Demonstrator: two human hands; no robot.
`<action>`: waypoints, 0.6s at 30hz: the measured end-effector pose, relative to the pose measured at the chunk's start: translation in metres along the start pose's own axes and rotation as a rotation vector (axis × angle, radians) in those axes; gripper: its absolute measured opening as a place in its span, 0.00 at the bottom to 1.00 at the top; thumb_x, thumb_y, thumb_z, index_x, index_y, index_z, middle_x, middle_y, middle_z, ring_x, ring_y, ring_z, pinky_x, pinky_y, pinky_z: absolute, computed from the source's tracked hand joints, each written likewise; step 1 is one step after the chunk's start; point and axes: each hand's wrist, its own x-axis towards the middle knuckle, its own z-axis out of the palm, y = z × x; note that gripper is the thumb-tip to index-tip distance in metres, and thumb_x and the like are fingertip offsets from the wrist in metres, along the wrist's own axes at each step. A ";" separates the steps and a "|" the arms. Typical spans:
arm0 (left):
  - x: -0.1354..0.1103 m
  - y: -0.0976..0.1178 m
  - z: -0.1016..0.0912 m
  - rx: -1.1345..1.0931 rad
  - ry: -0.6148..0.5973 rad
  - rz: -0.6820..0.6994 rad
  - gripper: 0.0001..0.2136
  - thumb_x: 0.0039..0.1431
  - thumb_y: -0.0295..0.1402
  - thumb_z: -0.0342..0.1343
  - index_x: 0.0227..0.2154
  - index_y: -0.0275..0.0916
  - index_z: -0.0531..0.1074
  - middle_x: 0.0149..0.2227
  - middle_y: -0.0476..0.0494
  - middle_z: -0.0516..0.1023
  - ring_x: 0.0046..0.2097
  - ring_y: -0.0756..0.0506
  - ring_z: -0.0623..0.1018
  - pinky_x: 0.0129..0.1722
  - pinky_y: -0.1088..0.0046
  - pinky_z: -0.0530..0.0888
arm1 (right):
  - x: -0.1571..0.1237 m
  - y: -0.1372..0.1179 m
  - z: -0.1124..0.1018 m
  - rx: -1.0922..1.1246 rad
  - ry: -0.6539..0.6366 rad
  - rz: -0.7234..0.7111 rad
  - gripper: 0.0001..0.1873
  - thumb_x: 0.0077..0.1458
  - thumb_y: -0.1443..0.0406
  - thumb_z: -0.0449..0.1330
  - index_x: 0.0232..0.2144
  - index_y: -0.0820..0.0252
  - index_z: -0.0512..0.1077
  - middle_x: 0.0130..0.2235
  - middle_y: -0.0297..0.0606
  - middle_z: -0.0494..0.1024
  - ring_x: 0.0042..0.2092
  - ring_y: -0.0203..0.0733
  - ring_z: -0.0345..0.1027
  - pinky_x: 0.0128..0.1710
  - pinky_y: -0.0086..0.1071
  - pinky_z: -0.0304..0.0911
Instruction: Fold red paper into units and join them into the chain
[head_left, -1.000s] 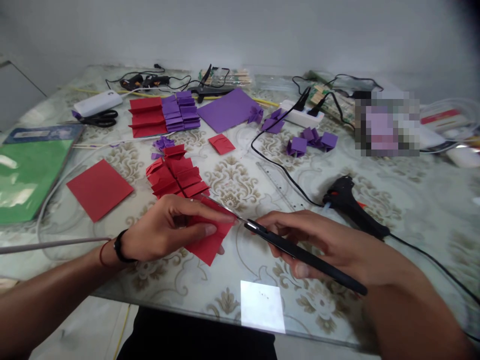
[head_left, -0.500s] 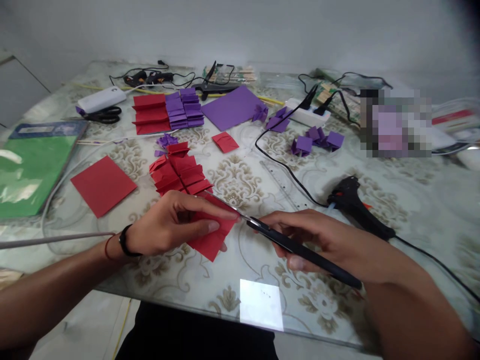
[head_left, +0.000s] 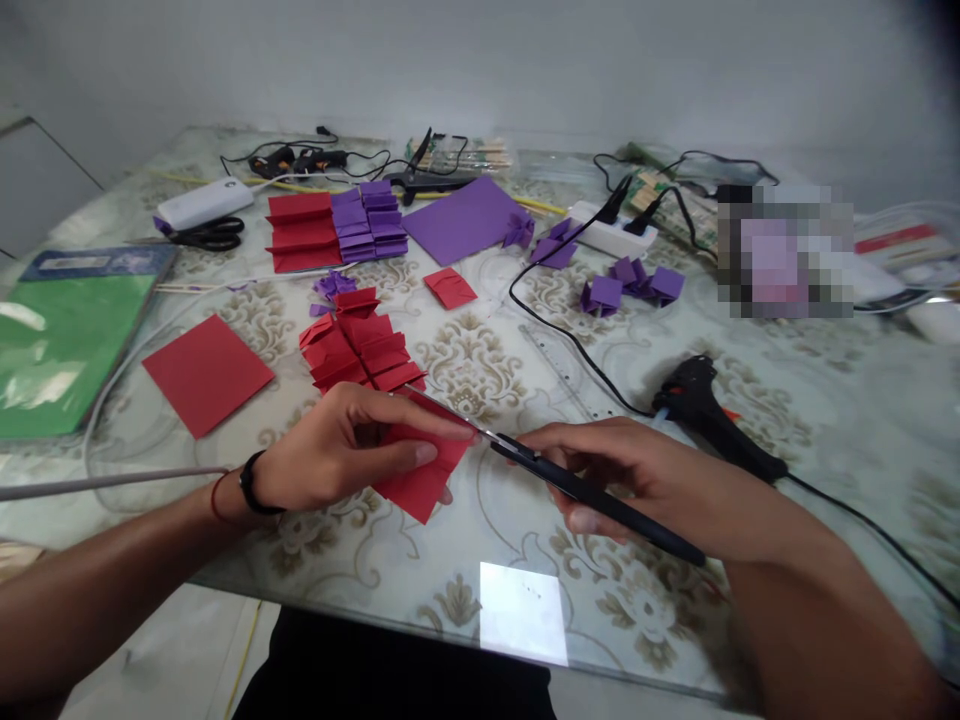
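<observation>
My left hand (head_left: 341,440) pinches a creased sheet of red paper (head_left: 424,485), with the thumb on top and the forefinger along its upper edge. My right hand (head_left: 622,480) is closed on a pair of scissors (head_left: 592,495), seen nearly edge-on. Their thin metal blades reach left along the upper edge of the red paper, beside my left forefinger; how far apart they are I cannot tell. Just beyond my left hand lie folded red paper pieces (head_left: 360,345). A flat red square (head_left: 208,375) rests to the left, a smaller red piece (head_left: 450,288) farther back.
A black glue gun (head_left: 701,405) lies at the right, its cord running back to a white power strip (head_left: 611,232). Folded purple pieces (head_left: 601,295) and a purple sheet (head_left: 465,220) lie farther back. At the left are a green paper pack (head_left: 67,350) and black-handled scissors (head_left: 214,233).
The far end of the scissors' handle has shifted slightly up and left in my right hand. My left hand and the red paper have hardly moved.
</observation>
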 end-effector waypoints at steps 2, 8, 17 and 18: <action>0.000 0.000 0.000 0.000 -0.003 -0.003 0.11 0.65 0.28 0.64 0.48 0.40 0.86 0.49 0.37 0.88 0.46 0.39 0.87 0.40 0.72 0.83 | 0.001 0.000 0.000 -0.010 0.010 -0.002 0.30 0.58 0.50 0.69 0.57 0.59 0.78 0.30 0.35 0.75 0.30 0.37 0.68 0.27 0.27 0.63; 0.000 0.001 -0.001 0.001 0.003 0.002 0.11 0.65 0.29 0.64 0.49 0.40 0.86 0.50 0.37 0.87 0.48 0.38 0.87 0.42 0.71 0.83 | 0.004 0.001 0.001 0.052 0.024 0.034 0.31 0.58 0.49 0.69 0.58 0.59 0.79 0.27 0.32 0.74 0.25 0.34 0.65 0.24 0.26 0.59; 0.000 0.000 -0.001 -0.008 0.005 0.029 0.11 0.66 0.27 0.63 0.48 0.43 0.86 0.51 0.39 0.87 0.51 0.39 0.86 0.46 0.72 0.82 | 0.004 -0.001 0.001 0.067 0.085 0.098 0.34 0.51 0.47 0.72 0.55 0.58 0.81 0.29 0.34 0.76 0.29 0.38 0.68 0.27 0.28 0.62; -0.001 0.000 -0.001 -0.009 0.005 0.039 0.12 0.66 0.27 0.63 0.48 0.43 0.86 0.50 0.39 0.87 0.50 0.40 0.86 0.46 0.73 0.82 | 0.004 -0.003 0.001 0.065 0.089 0.095 0.34 0.50 0.47 0.73 0.55 0.58 0.81 0.31 0.35 0.77 0.31 0.40 0.69 0.29 0.29 0.64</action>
